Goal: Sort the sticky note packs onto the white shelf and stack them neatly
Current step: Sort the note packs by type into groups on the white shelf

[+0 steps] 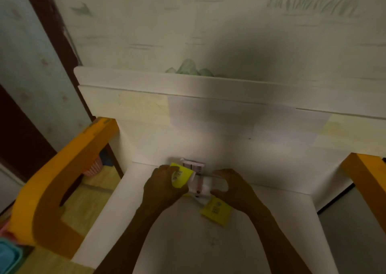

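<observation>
My left hand (161,187) grips a yellow sticky note pack (181,175) at the back of the white shelf (167,242). My right hand (231,187) holds a white pack (205,187) beside it, fingers curled round its right end. Behind them a white pack with a printed label (193,166) lies against the shelf's back panel. A second yellow pack (217,210) lies flat on the shelf just below my right hand. Which packs touch each other under my hands is hidden.
Orange side frames stand at the left (69,181) and right (367,181) of the shelf. The white back panel (208,123) rises behind, with a painted wall above. A pink basket (93,168) sits on the floor at left, a blue bin (10,255) at bottom left.
</observation>
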Available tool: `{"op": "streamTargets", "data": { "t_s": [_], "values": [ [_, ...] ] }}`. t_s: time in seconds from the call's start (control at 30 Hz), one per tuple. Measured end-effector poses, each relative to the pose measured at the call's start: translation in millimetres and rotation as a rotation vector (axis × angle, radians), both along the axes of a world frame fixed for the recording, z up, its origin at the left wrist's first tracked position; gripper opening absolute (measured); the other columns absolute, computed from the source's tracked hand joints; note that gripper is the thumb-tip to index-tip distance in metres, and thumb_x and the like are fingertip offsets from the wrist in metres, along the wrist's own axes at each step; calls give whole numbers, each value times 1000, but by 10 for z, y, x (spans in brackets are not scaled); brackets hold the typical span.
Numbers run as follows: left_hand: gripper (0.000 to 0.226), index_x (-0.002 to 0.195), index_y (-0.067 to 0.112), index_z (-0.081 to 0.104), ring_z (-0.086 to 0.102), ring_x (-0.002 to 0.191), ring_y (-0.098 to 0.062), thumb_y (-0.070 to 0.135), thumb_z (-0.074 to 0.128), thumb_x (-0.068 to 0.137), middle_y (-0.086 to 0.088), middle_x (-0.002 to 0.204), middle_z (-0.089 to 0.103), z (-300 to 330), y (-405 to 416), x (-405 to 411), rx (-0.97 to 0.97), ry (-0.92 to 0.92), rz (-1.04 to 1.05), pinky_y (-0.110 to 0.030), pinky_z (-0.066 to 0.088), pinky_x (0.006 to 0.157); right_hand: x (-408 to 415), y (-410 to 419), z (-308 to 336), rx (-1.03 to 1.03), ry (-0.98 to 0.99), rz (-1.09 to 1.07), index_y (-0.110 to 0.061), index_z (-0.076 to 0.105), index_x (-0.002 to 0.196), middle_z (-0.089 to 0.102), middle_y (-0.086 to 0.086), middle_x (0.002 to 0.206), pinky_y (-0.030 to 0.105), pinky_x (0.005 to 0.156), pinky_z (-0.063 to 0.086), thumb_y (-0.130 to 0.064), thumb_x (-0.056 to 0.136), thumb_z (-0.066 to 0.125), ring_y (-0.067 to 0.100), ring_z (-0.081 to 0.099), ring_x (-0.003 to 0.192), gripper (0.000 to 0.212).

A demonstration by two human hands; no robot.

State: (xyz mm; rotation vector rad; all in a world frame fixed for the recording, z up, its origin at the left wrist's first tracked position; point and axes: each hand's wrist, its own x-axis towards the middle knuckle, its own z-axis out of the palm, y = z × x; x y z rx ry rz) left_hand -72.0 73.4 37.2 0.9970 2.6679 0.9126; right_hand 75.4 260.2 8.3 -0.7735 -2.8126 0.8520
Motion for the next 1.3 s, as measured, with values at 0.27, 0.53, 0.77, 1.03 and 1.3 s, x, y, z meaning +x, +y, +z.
{"op": "streamTargets", "data": {
  "t_s": [0.27,0.53,0.77,1.03,1.3],
  "values": [
    [66,123,28,57,49,115,-15,53,77,65,5,129,54,-74,-359,-124,14,54,-18,-27,40,89,-542,-170,-227,-37,-95,143,-27,34,143,36,-2,147,37,104,41,-50,71,74,19,39,132,85],
    [66,126,29,56,48,119,-16,50,77,66,6,134,52,-129,-501,-216,-9,61,-25,-29,41,93,-615,-144,-404,65,-199,183,-37,52,131,44,-2,143,31,106,38,-52,73,69,21,39,133,62],
    [66,126,29,56,49,117,-16,48,76,66,5,134,52,-183,-497,-197,-16,47,-34,-30,43,91,-646,-177,-325,57,-241,185,-36,50,133,36,2,146,36,108,36,-49,74,72,25,33,134,64],
    [71,126,27,56,50,118,-18,53,78,64,3,133,53,-126,-477,-246,18,37,-83,-30,41,93,-464,-281,-46,60,-268,125,-39,46,134,36,7,134,38,101,41,-50,79,68,28,36,126,61],
    [70,128,32,53,44,123,-11,53,76,65,10,138,47,133,-277,-274,19,87,-195,-23,36,91,-120,-299,453,60,-107,-23,-45,48,129,41,-2,127,32,90,43,-50,75,72,19,42,119,60]
  ]
}}
